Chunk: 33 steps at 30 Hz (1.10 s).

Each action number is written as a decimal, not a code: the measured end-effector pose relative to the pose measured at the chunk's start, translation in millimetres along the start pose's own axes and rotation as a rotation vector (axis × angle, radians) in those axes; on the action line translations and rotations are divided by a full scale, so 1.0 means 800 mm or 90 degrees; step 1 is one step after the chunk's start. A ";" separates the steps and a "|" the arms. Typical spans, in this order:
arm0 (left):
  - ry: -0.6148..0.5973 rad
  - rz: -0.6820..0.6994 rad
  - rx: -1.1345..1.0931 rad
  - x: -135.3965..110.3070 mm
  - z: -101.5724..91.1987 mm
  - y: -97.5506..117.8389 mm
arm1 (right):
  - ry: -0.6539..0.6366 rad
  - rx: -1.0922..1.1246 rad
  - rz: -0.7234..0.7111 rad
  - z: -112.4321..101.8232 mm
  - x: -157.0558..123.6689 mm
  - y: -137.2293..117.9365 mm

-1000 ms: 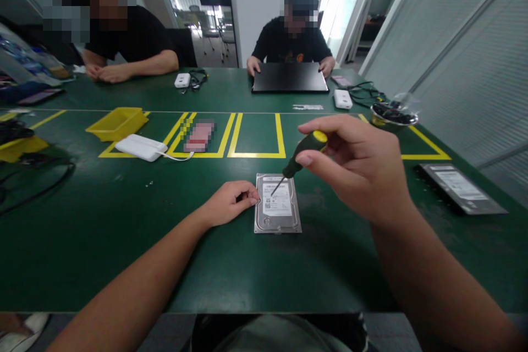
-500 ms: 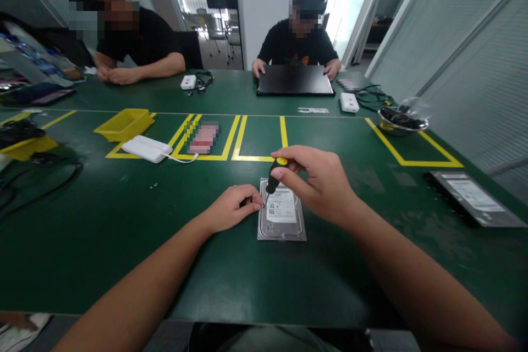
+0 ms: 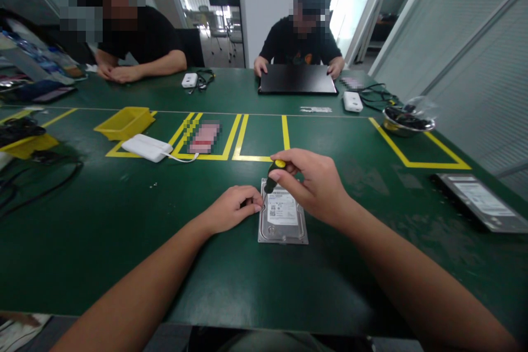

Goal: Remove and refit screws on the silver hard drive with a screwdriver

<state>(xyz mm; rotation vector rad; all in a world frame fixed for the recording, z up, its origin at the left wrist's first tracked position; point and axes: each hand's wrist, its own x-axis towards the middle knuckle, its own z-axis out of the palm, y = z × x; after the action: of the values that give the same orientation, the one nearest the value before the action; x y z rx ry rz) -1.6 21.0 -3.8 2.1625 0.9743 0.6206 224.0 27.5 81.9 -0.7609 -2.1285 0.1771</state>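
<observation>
A silver hard drive [image 3: 284, 220] with a white label lies flat on the green table [image 3: 124, 220] in front of me. My right hand [image 3: 315, 184] is closed on a black screwdriver with a yellow cap [image 3: 273, 172], held nearly upright with its tip down at the drive's far left corner. My left hand [image 3: 231, 210] rests on the table with its fingers curled, pinching the drive's left edge.
A second drive [image 3: 478, 201] lies at the right. A yellow tray [image 3: 124, 122], a white power bank [image 3: 144, 147] and yellow tape boxes lie beyond. A metal bowl [image 3: 406, 119] stands far right. Two people sit across the table, one with hands on a black laptop [image 3: 297, 80].
My right hand has come down and in from the right, bringing the screwdriver from a slant above the label to nearly upright at the drive's far left corner. My left hand stays put.
</observation>
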 end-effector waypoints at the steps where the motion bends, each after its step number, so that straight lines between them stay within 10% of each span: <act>1: 0.000 -0.001 -0.001 0.000 0.000 0.000 | -0.001 0.002 -0.001 0.001 0.000 0.001; 33: -0.002 0.001 -0.001 0.000 -0.002 -0.006 | -0.099 0.033 -0.043 -0.015 0.003 -0.007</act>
<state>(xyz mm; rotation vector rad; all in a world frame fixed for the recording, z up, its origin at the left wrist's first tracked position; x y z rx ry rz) -4.5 24.2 -6.3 2.1619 0.9705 0.6184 229.3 22.6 93.7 -0.6618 -2.2835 0.2624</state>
